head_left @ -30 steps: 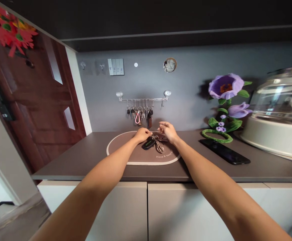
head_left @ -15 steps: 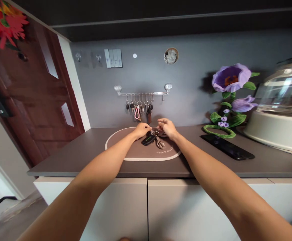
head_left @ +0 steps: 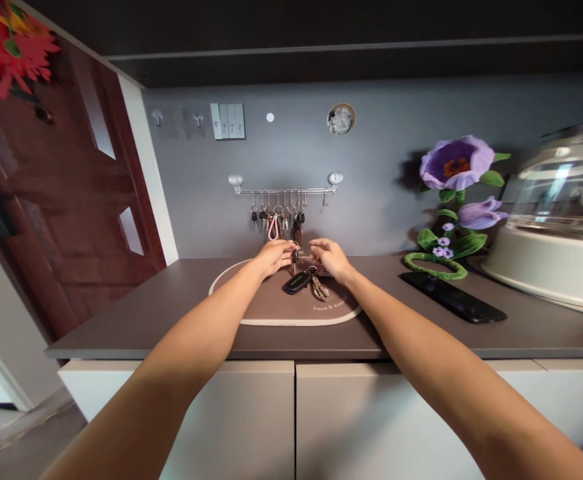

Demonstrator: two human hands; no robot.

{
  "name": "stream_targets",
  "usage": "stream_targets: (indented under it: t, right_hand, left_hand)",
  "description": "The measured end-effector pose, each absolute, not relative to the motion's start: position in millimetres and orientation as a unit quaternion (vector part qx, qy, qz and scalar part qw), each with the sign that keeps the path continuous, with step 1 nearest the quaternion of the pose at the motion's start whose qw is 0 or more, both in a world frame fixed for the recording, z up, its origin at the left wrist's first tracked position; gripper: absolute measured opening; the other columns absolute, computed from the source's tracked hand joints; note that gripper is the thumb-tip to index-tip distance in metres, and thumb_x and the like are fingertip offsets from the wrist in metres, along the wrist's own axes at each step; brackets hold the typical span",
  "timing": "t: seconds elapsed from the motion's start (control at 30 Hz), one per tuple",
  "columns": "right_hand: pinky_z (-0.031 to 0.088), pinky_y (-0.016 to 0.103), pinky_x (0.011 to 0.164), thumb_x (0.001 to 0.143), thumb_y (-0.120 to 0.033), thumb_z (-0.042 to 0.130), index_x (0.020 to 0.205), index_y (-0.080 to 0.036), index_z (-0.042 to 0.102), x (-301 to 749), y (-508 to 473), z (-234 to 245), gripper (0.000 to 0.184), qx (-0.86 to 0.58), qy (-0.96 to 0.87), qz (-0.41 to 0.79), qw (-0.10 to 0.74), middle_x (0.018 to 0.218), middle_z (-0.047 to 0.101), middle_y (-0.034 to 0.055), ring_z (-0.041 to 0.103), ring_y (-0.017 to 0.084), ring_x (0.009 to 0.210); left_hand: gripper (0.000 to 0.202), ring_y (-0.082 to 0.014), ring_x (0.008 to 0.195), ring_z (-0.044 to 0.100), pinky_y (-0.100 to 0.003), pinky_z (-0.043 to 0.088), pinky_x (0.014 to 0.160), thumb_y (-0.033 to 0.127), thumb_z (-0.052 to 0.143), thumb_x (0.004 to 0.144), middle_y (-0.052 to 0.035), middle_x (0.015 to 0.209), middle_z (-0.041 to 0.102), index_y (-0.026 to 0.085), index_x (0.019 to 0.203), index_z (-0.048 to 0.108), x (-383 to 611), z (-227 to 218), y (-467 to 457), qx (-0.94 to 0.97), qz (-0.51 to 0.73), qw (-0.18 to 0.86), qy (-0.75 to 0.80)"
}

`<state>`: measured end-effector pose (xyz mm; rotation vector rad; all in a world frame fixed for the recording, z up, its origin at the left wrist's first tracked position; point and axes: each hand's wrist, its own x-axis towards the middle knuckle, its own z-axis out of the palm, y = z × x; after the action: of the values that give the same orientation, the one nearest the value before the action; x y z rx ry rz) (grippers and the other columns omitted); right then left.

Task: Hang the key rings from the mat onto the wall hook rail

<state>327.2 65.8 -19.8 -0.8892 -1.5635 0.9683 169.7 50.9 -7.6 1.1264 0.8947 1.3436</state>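
Over the brown mat [head_left: 266,310], my left hand [head_left: 272,258] pinches a small key ring with keys [head_left: 295,255] dangling from it. Just to its right is my right hand [head_left: 330,258], its fingers bent and somewhat apart, with nothing visible between them. Below the hands, a black car key fob [head_left: 297,283] lies on the mat. A beige braided strap [head_left: 320,289] is joined to it by a metal ring. Some dark item lies partly hidden under my right hand.
Behind the hands, a clear hook rail [head_left: 286,192] on the wall holds several key sets, one with a pink loop [head_left: 273,228]. To the right are a black phone [head_left: 451,298], a purple flower ornament [head_left: 456,167] and a domed appliance [head_left: 551,247]. A dark shelf [head_left: 321,63] overhangs.
My left hand has risen slightly and moved left, and keys now hang from its fingers above the mat. My right hand has shifted a little left. The fob and strap stay on the mat.
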Motion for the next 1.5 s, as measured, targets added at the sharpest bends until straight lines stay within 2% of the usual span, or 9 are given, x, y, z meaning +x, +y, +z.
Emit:
stream_targets:
  t: [0.3, 0.53, 0.67, 0.8, 0.93, 1.1, 1.23, 1.37, 1.5]
  right_hand:
    - [0.039, 0.019, 0.049, 0.069, -0.034, 0.056, 0.089, -0.018, 0.054, 322.9, 52.8, -13.1, 0.026, -0.314, -0.706, 0.348, 0.53, 0.065, 0.055, -0.0033, 0.046, 0.006, 0.051]
    - [0.042, 0.022, 0.056, 0.069, -0.038, 0.056, 0.09, -0.019, 0.055, 321.3, 47.4, -11.5, 0.028, -0.309, -0.725, 0.298, 0.538, 0.072, 0.057, -0.0016, 0.049, 0.008, 0.057]
    - [0.043, 0.026, 0.069, 0.071, -0.039, 0.055, 0.091, -0.019, 0.057, 323.2, 46.7, -7.8, 0.028, -0.303, -0.733, 0.253, 0.554, 0.083, 0.06, 0.0012, 0.052, 0.011, 0.069]
    - [0.041, 0.029, 0.079, 0.073, -0.041, 0.054, 0.09, -0.019, 0.06, 325.4, 48.8, -5.4, 0.029, -0.296, -0.738, 0.205, 0.571, 0.093, 0.056, 0.0043, 0.052, 0.013, 0.08]
    - [0.039, 0.031, 0.081, 0.073, -0.042, 0.055, 0.085, -0.02, 0.064, 326.3, 49.6, -4.6, 0.027, -0.311, -0.743, 0.17, 0.567, 0.087, 0.053, 0.0045, 0.049, 0.015, 0.083]
    - [0.039, 0.031, 0.079, 0.071, -0.043, 0.057, 0.078, -0.02, 0.065, 325.8, 52.4, -5.9, 0.025, -0.306, -0.739, 0.181, 0.573, 0.084, 0.052, 0.0037, 0.048, 0.015, 0.081]
    - [0.039, 0.03, 0.079, 0.069, -0.044, 0.059, 0.072, -0.019, 0.063, 325.8, 54.7, -6.7, 0.026, -0.298, -0.722, 0.207, 0.589, 0.081, 0.053, 0.0026, 0.05, 0.014, 0.079]
    - [0.04, 0.03, 0.076, 0.07, -0.044, 0.057, 0.075, -0.018, 0.059, 326.1, 52.5, -6.5, 0.027, -0.282, -0.711, 0.28, 0.58, 0.078, 0.057, 0.0015, 0.052, 0.013, 0.075]
    - [0.041, 0.028, 0.074, 0.069, -0.044, 0.057, 0.075, -0.017, 0.055, 325.8, 54.4, -6.4, 0.027, -0.27, -0.684, 0.32, 0.597, 0.072, 0.055, -0.0008, 0.05, 0.011, 0.07]
  left_hand:
    - [0.008, -0.0115, 0.069, 0.06, -0.031, 0.048, 0.073, 0.014, 0.052, 0.079, -0.0063, 0.075, 0.061, 0.011, 0.072, 0.055, 167.0, 3.7, 46.9, 0.456, 0.597, 0.581, 0.313]
    - [0.008, -0.0097, 0.072, 0.058, -0.026, 0.047, 0.072, 0.017, 0.051, 0.08, -0.0059, 0.084, 0.062, 0.013, 0.075, 0.055, 168.3, 8.9, 44.2, 0.473, 0.603, 0.57, 0.298]
    - [0.007, -0.0096, 0.072, 0.058, -0.023, 0.045, 0.067, 0.017, 0.051, 0.08, -0.005, 0.082, 0.062, 0.013, 0.077, 0.056, 171.0, 9.7, 42.9, 0.486, 0.59, 0.583, 0.276]
    - [0.006, -0.0096, 0.072, 0.058, -0.024, 0.045, 0.067, 0.016, 0.052, 0.08, -0.0038, 0.078, 0.062, 0.013, 0.076, 0.056, 174.3, 9.4, 41.5, 0.483, 0.594, 0.588, 0.262]
    - [0.007, -0.0094, 0.072, 0.058, -0.024, 0.045, 0.068, 0.015, 0.051, 0.08, -0.0034, 0.076, 0.061, 0.012, 0.075, 0.056, 177.2, 9.5, 38.0, 0.485, 0.589, 0.594, 0.254]
    - [0.003, -0.0085, 0.068, 0.057, -0.022, 0.045, 0.065, 0.015, 0.055, 0.077, -0.0018, 0.074, 0.06, 0.013, 0.075, 0.054, 180.6, 8.3, 35.3, 0.498, 0.577, 0.598, 0.247]
    - [0.008, -0.0084, 0.071, 0.057, -0.025, 0.046, 0.071, 0.019, 0.06, 0.074, -0.0022, 0.077, 0.06, 0.013, 0.077, 0.055, 183.0, 7.0, 35.0, 0.511, 0.578, 0.578, 0.265]
    - [0.015, -0.0093, 0.075, 0.056, -0.029, 0.044, 0.077, 0.027, 0.06, 0.074, -0.0044, 0.084, 0.062, 0.014, 0.079, 0.056, 183.0, 4.8, 36.0, 0.547, 0.573, 0.515, 0.328]
    - [0.016, -0.012, 0.081, 0.059, -0.029, 0.045, 0.075, 0.028, 0.051, 0.08, -0.0081, 0.093, 0.062, 0.014, 0.087, 0.055, 180.4, 0.1, 41.6, 0.587, 0.566, 0.424, 0.394]
